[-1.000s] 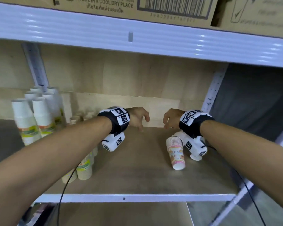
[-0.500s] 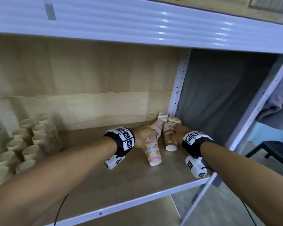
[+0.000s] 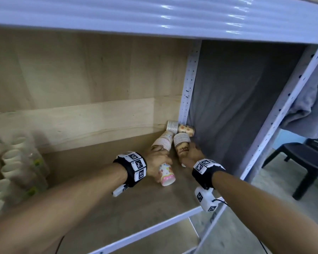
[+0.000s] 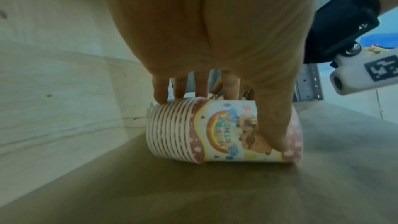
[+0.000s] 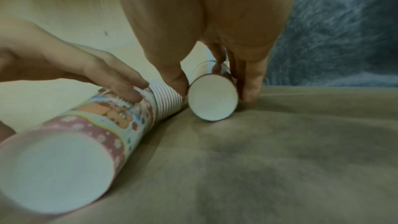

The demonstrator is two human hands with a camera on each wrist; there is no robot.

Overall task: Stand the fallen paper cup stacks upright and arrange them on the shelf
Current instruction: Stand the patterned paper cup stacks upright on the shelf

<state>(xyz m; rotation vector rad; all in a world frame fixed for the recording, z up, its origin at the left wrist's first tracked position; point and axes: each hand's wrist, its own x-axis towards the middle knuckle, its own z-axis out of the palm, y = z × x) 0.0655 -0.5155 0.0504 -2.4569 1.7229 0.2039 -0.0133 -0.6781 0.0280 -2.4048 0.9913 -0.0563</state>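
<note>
Hands work at the right end of the wooden shelf point(image 3: 117, 208), close to the grey cloth point(image 3: 237, 107) hanging at its side. The left hand point(image 3: 159, 159) comes down over the birthday cup stack point(image 3: 166, 174), which lies on its side on the shelf board; its fingers point(image 4: 160, 89) curl over the ribbed rims and its thumb point(image 4: 273, 125) presses the printed wall, so the grip has closed round that stack. The right hand point(image 3: 194, 154) reaches to the brown cup stack point(image 3: 181, 143), also lying flat with its white base toward the shelf's front edge; the thumb point(image 5: 175, 77) sits on one side of the base and the fingertips point(image 5: 249, 81) on the other, a grip curled round it, fingertips touching the board. The two stacks lie just beside each other, nearly touching at the rims. Behind them, in the back corner by the white upright post point(image 3: 189, 85), more fallen cup stacks point(image 3: 180, 127) lie on their sides. At the far left stand upright white cup stacks point(image 3: 13, 162), blurred.
</note>
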